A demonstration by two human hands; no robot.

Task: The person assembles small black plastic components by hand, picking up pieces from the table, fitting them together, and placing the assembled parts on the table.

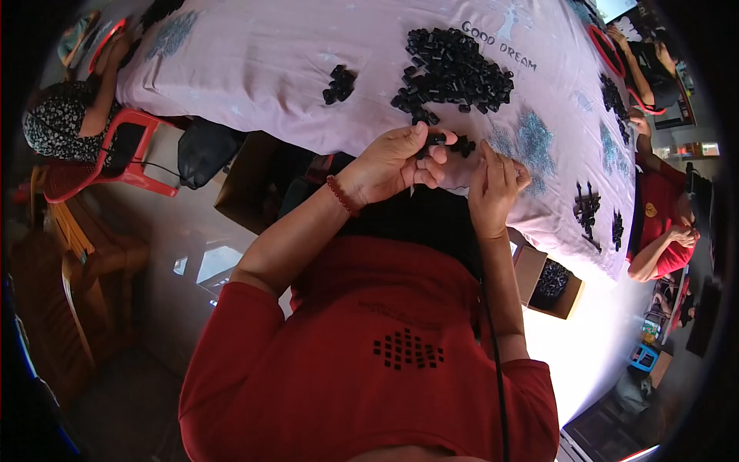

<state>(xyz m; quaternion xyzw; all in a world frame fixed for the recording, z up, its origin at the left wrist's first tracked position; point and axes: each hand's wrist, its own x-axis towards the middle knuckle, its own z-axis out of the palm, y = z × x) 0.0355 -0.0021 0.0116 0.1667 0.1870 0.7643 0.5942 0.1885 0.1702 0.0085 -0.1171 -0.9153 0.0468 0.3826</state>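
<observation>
My left hand (402, 158), a beaded bracelet at its wrist, is curled with the palm turned up around a small black cylindrical part (437, 140). More black parts (463, 146) show just beyond its fingertips. My right hand (496, 183) is close by on the right, its fingers bent together near those parts; what they pinch, if anything, is too small to make out. Past my hands a large heap of short black cylindrical parts (462, 73) lies on the pale pink cloth (369, 31) covering the table. A smaller cluster of black parts (339, 84) sits left of it.
Bluish patches (533, 150) mark the cloth. Several assembled black pieces (586, 212) lie to the right. Under the table edge stands a cardboard box (571, 300) of dark parts. A red chair (142, 158) and black bag (204, 154) are left. Other people sit around, one in red (662, 219).
</observation>
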